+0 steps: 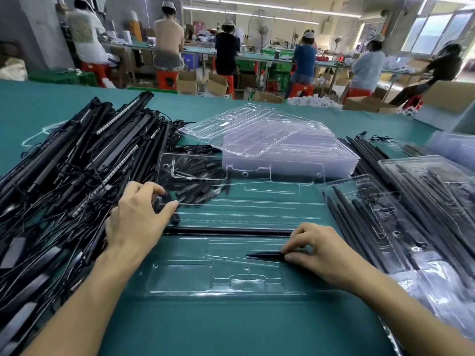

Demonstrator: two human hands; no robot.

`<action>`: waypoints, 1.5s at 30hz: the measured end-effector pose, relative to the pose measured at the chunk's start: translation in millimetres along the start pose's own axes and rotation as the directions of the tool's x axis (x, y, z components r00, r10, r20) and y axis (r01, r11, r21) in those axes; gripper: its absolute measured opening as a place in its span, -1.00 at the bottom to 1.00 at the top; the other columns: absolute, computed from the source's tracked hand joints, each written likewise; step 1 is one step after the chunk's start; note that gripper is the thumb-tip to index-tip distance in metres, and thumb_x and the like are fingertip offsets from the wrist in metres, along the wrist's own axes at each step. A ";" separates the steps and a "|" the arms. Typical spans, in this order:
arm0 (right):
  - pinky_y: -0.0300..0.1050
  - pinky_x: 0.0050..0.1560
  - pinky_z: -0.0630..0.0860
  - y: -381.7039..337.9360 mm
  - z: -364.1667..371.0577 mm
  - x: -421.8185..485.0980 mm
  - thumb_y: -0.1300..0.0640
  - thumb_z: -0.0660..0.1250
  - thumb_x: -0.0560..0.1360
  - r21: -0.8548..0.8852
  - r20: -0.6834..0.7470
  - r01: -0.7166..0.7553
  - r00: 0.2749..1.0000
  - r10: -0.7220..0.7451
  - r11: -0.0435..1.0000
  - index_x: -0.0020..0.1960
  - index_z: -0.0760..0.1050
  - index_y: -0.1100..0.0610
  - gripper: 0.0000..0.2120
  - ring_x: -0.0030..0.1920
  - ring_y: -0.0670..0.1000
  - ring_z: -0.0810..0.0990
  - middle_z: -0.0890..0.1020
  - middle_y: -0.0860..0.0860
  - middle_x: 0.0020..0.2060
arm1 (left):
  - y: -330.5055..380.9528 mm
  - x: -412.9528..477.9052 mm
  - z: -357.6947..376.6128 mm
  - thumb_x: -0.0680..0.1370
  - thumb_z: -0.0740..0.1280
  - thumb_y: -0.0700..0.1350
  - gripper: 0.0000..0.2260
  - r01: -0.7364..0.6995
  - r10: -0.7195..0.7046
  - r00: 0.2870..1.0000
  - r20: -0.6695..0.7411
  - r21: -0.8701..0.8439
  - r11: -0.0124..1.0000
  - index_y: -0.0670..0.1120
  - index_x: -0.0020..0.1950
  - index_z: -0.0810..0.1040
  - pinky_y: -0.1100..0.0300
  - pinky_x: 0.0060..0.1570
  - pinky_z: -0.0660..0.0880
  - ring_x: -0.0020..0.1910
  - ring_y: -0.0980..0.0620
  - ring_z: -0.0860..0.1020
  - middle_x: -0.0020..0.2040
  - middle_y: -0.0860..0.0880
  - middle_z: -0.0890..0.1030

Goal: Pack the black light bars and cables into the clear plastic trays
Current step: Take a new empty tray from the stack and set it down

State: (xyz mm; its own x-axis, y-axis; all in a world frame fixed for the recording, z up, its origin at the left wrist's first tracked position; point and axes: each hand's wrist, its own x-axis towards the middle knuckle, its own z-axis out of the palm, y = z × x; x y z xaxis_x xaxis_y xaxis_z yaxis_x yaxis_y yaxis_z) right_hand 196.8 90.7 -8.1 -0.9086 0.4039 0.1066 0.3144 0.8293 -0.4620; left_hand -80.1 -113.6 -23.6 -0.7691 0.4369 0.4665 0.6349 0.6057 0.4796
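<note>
An open clear plastic tray (231, 281) lies flat on the green table in front of me. One black light bar (231, 231) lies along its middle channel. My left hand (136, 217) holds the bar's left end, its fingers curled by the tray's left edge. My right hand (321, 253) pinches a short black pointed piece (264, 255) over the tray's near half. A big heap of black light bars and cables (64, 181) fills the table to the left.
A stack of clear trays (270, 140) sits behind the open one, with small black pieces (198, 176) to its left. Packed trays (416, 217) and loose black bars (365, 155) lie at right. Several people work at benches beyond the table.
</note>
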 end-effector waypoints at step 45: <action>-0.21 0.09 0.36 -29.0 39.0 -7.3 -0.25 0.07 0.58 -0.223 -0.213 -0.240 0.958 0.193 0.945 0.01 0.47 -0.14 -0.72 0.02 -0.16 0.38 0.43 -0.25 -0.03 | 15.3 97.0 20.9 0.59 0.21 0.23 -0.47 0.184 -0.264 0.950 0.169 0.381 0.906 -0.13 0.39 0.41 -0.12 0.27 0.34 0.36 -0.22 0.38 0.37 -0.19 0.46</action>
State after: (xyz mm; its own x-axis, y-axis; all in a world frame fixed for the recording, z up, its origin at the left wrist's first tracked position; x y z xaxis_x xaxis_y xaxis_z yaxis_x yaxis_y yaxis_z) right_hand 183.6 48.6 -29.9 -0.7512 0.6291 0.2000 0.5764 0.7728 -0.2658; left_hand -146.4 -48.1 13.4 -0.9102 0.3674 0.1913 0.4061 0.8825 0.2373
